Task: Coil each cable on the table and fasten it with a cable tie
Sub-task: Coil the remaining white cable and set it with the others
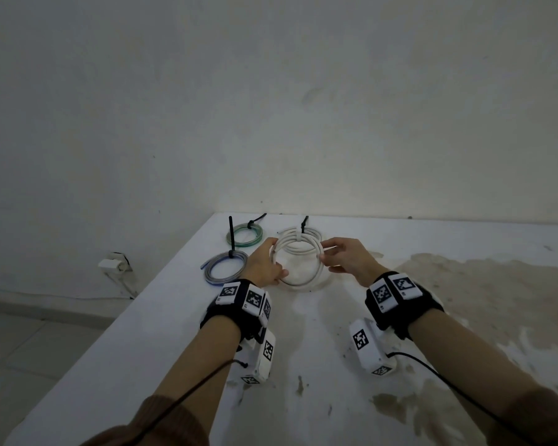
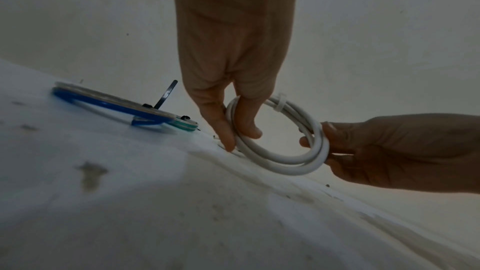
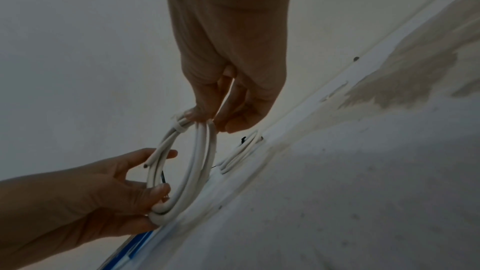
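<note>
Both hands hold a white cable coil (image 1: 316, 272) low over the white table (image 1: 161, 317), tilted. A white tie (image 1: 298, 238) is wrapped round its far side. My left hand (image 1: 273, 262) grips the coil's left side, thumb inside the loop (image 2: 241, 139). My right hand (image 1: 327, 257) pinches the right side between fingers and thumb (image 3: 211, 122). The same coil (image 2: 280, 159) and tie (image 2: 279, 104) show in the left wrist view, and the coil (image 3: 197, 161) in the right wrist view.
Three tied coils lie at the table's far left: a second white coil (image 1: 313, 235) with a black tie behind the held one, a green coil (image 1: 245, 237) and a blue-grey coil (image 1: 226, 268). The table's left edge is near. A wall runs behind the table.
</note>
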